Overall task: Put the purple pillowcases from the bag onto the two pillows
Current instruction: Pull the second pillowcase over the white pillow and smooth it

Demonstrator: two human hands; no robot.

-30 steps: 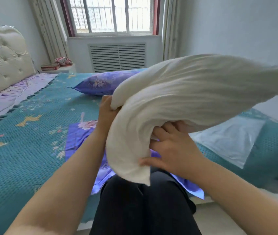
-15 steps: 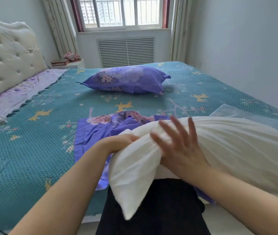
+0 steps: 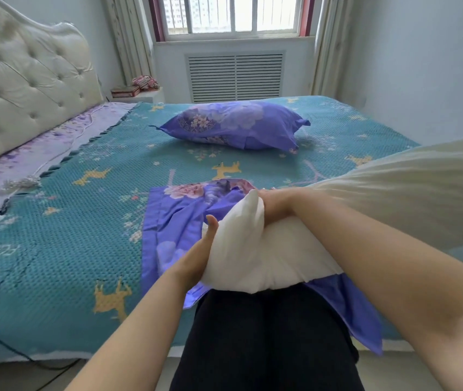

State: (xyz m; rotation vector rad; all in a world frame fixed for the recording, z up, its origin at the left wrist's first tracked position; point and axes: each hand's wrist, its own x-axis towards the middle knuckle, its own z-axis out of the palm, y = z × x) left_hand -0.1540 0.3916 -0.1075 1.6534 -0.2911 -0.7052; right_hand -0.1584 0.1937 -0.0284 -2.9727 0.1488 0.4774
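The right hand (image 3: 274,206) grips the near-left corner of the bare white pillow (image 3: 255,252), its fingers curled round a bunched peak of the fabric that sticks up just left of it. The left hand (image 3: 199,258) lies flat against the pillow's left side, thumb up and fingers reaching underneath, where they are hidden, so it cups rather than pinches. The pillow runs from in front of the person's dark trousers (image 3: 264,340) off to the right, its far end rising out of frame. Beneath it, spread over the near edge of the bed, lies the empty purple floral pillowcase (image 3: 174,218), one corner hanging off the mattress at the right. Farther back, near the middle of the teal patterned bedspread (image 3: 63,249), sits the other pillow, already in its purple pillowcase (image 3: 236,125). A tufted cream headboard (image 3: 24,80) stands at the far left, and a window (image 3: 233,15) with a vented radiator cover (image 3: 236,77) fills the far wall.
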